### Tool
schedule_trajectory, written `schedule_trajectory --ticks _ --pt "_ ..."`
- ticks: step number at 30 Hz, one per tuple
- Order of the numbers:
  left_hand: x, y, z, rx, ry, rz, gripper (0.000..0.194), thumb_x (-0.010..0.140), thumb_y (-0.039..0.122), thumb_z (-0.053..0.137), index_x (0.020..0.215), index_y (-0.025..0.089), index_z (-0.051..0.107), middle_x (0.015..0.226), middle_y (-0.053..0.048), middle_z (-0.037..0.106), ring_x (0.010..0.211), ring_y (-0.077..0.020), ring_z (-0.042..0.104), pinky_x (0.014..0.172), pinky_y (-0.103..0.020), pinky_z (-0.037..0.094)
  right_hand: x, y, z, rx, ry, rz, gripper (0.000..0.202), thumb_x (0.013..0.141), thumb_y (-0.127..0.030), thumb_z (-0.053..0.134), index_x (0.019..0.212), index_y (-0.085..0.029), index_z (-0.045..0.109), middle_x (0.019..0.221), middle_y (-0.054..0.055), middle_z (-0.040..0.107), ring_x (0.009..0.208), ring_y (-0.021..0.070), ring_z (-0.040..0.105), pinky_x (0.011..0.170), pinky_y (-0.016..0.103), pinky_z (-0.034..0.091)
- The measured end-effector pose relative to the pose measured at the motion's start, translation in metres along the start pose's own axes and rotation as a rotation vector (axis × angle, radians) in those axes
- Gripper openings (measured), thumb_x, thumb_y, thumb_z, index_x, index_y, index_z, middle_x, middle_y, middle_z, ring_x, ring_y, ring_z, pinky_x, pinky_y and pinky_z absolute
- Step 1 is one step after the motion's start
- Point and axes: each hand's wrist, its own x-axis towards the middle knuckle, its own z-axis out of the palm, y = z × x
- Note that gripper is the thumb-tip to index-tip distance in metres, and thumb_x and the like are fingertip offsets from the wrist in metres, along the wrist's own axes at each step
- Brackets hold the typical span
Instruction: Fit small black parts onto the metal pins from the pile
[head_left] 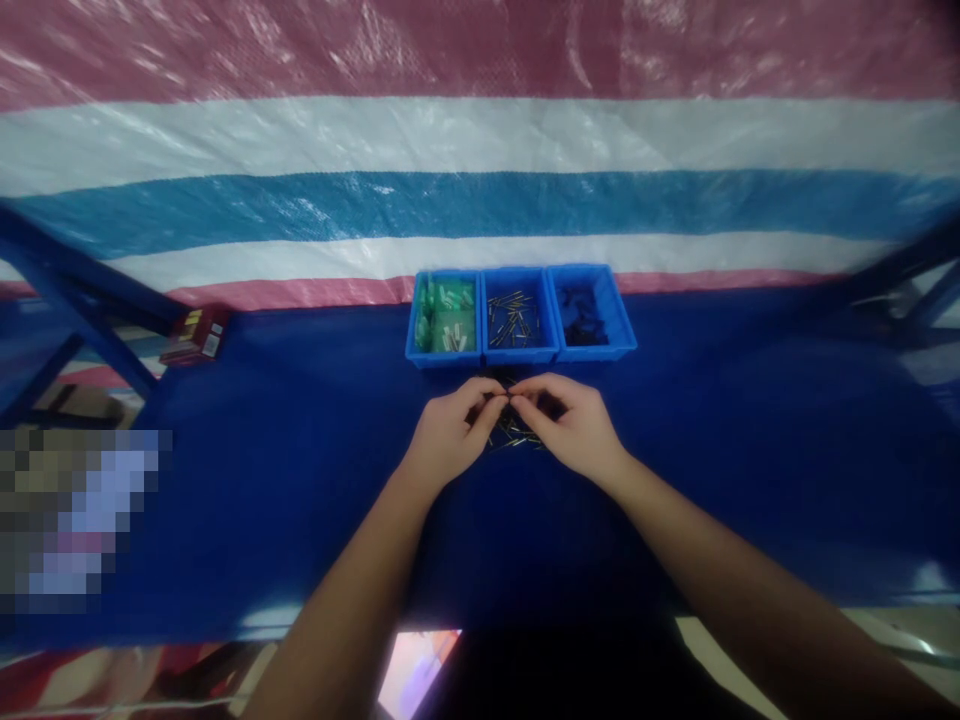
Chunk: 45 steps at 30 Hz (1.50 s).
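My left hand [459, 425] and my right hand [571, 420] meet fingertip to fingertip above the blue table, both closed in a pinch. Whatever sits between the fingertips is too small and dark to make out. Below them lies a loose pile of thin metal pins [514, 436], partly covered by my hands. Just beyond stand three blue bins side by side. The left bin [444, 360] holds small clear or whitish pieces in green bags, the middle bin [520, 356] holds slim metal pins, and the right bin [628, 345] holds small dark pieces.
A dark red box [196, 335] rests at the table's far left, near a blue metal frame [82, 290]. Behind the blue table [315, 440] hangs a striped plastic sheet [480, 210]. A bright screen [417, 668] shows below the near edge.
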Motion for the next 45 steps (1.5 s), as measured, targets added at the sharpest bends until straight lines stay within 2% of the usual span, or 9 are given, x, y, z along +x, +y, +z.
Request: schedule_trajectory --ticks 3,9,16,22,26,30,35,42,45 --pt "0.0007 0.0016 -0.0017 0.011 -0.012 0.004 0.018 0.098 0.033 0.055 0.093 0.020 0.067 0.074 0.003 0.068 0.061 -0.0086 0.061 0.060 -0.020 0.044 -0.0003 -0.0011 -0.0006 -0.011 -0.021 -0.032 0.010 0.088 -0.022 0.068 0.095 -0.021 0.074 0.081 0.002 0.071 0.067 0.0132 0.063 0.060 0.027 0.052" --pt "-0.0005 0.0012 0.0011 -0.039 0.016 0.010 0.017 0.095 0.030 0.060 0.109 0.022 0.066 0.065 0.006 0.064 0.056 -0.0086 0.060 0.061 -0.020 0.047 0.0005 -0.0006 -0.0003 0.005 0.002 0.006 0.010 0.089 -0.026 0.067 0.095 -0.021 0.074 0.082 0.003 0.072 0.069 0.0150 0.064 0.059 0.028 0.052" --pt "0.0000 0.0011 -0.0019 0.003 -0.028 0.000 0.019 0.098 0.034 0.056 0.095 0.021 0.068 0.076 0.002 0.070 0.062 -0.0097 0.062 0.060 -0.021 0.046 -0.0008 -0.0005 -0.0007 -0.019 -0.020 -0.049 0.012 0.088 -0.025 0.068 0.097 -0.022 0.075 0.086 0.003 0.072 0.069 0.0143 0.064 0.061 0.029 0.053" --pt "-0.0008 0.0000 0.0016 -0.028 0.020 0.007 0.017 0.095 0.030 0.060 0.109 0.023 0.067 0.066 0.005 0.066 0.057 -0.0087 0.061 0.061 -0.020 0.048 0.0001 0.0005 -0.0011 -0.006 0.008 -0.009 0.011 0.089 -0.027 0.067 0.096 -0.022 0.075 0.081 0.003 0.071 0.068 0.0146 0.064 0.058 0.028 0.051" --pt "-0.0006 -0.0001 0.0000 -0.017 0.008 0.013 0.014 0.097 0.029 0.058 0.104 0.022 0.067 0.072 0.004 0.068 0.059 -0.0083 0.061 0.061 -0.020 0.046 -0.0003 -0.0005 -0.0011 -0.015 -0.004 -0.036 0.012 0.088 -0.025 0.068 0.097 -0.021 0.075 0.082 0.003 0.071 0.068 0.0142 0.064 0.059 0.028 0.052" --pt "0.0004 0.0015 -0.0021 0.016 -0.004 0.024 0.020 0.098 0.034 0.055 0.095 0.020 0.068 0.077 0.002 0.070 0.063 -0.0097 0.062 0.061 -0.021 0.046 -0.0010 -0.0019 -0.0012 -0.025 -0.012 -0.051 0.011 0.088 -0.024 0.068 0.097 -0.021 0.075 0.082 0.003 0.071 0.068 0.0137 0.063 0.061 0.028 0.052" --pt "-0.0003 0.0015 0.0004 -0.018 0.026 0.007 0.018 0.096 0.032 0.060 0.109 0.023 0.066 0.067 0.005 0.066 0.057 -0.0092 0.061 0.061 -0.021 0.047 -0.0005 -0.0002 -0.0017 -0.018 0.001 -0.033 0.011 0.089 -0.025 0.067 0.096 -0.021 0.074 0.082 0.003 0.071 0.069 0.0145 0.064 0.060 0.028 0.053" --pt "-0.0008 0.0001 -0.0009 0.006 0.005 -0.001 0.019 0.098 0.034 0.056 0.094 0.020 0.067 0.073 0.002 0.068 0.059 -0.0092 0.061 0.057 -0.021 0.045 -0.0012 -0.0003 -0.0011 -0.048 -0.020 -0.095 0.010 0.089 -0.023 0.067 0.096 -0.023 0.074 0.087 0.003 0.073 0.071 0.0149 0.065 0.063 0.030 0.053" --pt "-0.0007 0.0010 -0.0001 -0.019 0.001 -0.015 0.016 0.096 0.034 0.059 0.104 0.022 0.066 0.072 0.004 0.068 0.060 -0.0093 0.062 0.060 -0.021 0.046 -0.0010 -0.0004 -0.0009 -0.040 -0.005 -0.081 0.011 0.089 -0.023 0.067 0.096 -0.022 0.075 0.084 0.003 0.071 0.070 0.0145 0.064 0.062 0.030 0.053"
